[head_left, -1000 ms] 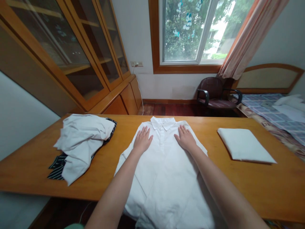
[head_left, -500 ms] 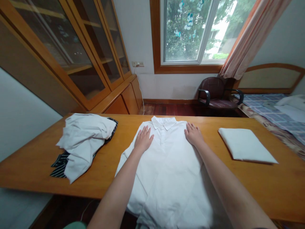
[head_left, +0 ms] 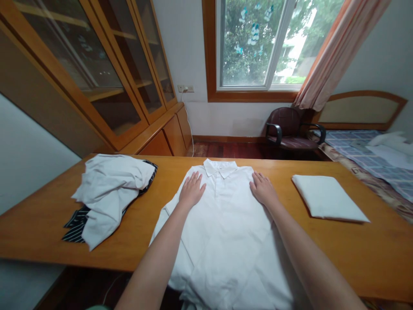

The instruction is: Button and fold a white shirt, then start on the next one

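A crumpled pile of soft white cloth lies over a dark striped piece near the far left corner of the glossy wooden desk. The left hand and right hand press flat, fingers spread, on the shoulders of the white shirt. It lies mid-desk with its collar toward the far edge and its hem over the near edge. This looks like smoothing, and the next move would call for even outward strokes. A flat, square-folded white cloth sits toward the right edge.

Cloth on wood
Your white shirt is matt, smooth cloth; the table is glossy varnished wood.
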{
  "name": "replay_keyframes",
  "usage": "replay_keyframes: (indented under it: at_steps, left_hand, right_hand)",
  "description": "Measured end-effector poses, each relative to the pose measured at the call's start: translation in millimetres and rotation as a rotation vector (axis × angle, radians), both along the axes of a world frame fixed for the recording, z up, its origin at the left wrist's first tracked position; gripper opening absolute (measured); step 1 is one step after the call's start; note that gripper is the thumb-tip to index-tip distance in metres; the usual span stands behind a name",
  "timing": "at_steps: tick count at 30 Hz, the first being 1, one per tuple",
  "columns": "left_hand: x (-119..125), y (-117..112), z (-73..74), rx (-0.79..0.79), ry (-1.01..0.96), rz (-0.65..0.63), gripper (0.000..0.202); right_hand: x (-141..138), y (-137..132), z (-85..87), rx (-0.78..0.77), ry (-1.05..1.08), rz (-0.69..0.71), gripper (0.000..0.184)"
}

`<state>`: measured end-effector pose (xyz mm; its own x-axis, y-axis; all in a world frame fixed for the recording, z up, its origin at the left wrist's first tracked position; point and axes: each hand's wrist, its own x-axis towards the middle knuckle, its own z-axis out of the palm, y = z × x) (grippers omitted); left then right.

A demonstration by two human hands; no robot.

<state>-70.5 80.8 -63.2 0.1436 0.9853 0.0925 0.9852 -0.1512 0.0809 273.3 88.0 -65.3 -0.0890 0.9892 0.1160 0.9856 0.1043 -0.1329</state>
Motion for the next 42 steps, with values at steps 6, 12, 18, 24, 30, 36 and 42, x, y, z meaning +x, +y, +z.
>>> replay_keyframes:
  at_steps: [6,12,18,24,30,36,42]
  left_hand:
    - [-1.2,3.8,0.1,0.015,0.009,-0.014,0.06]
    - [-2.4,7.1,-1.4,0.012,0.004,-0.013,0.061]
    - [-0.8,5.8,1.1,0.008,-0.008,-0.006,0.06]
    - [-1.0,5.3,2.9,0.013,-0.018,-0.01,0.059]
    - [-0.1,4.1,6.1,0.004,-0.017,-0.005,0.06]
    - [0.3,4.1,5.6,0.02,-0.011,-0.005,0.058]
    - [-1.3,4.6,5.0,0.019,-0.018,-0.007,0.058]
  right_hand:
    - [-3.1,-0.2,1.9,0.016,0.006,-0.008,0.056]
    - [-3.3,1.6,0.5,0.024,0.013,-0.014,0.057]
    - [-1.1,3.1,-1.1,0.023,0.006,-0.011,0.057]
    - [-2.4,2.3,-1.1,0.052,0.002,-0.011,0.056]
    - [-2.7,2.6,-0.8,0.057,0.005,-0.015,0.055]
    - [-3.2,2.5,0.5,0.052,0.008,-0.015,0.055]
    - [-2.3,4.8,-1.9,0.037,0.006,-0.011,0.056]
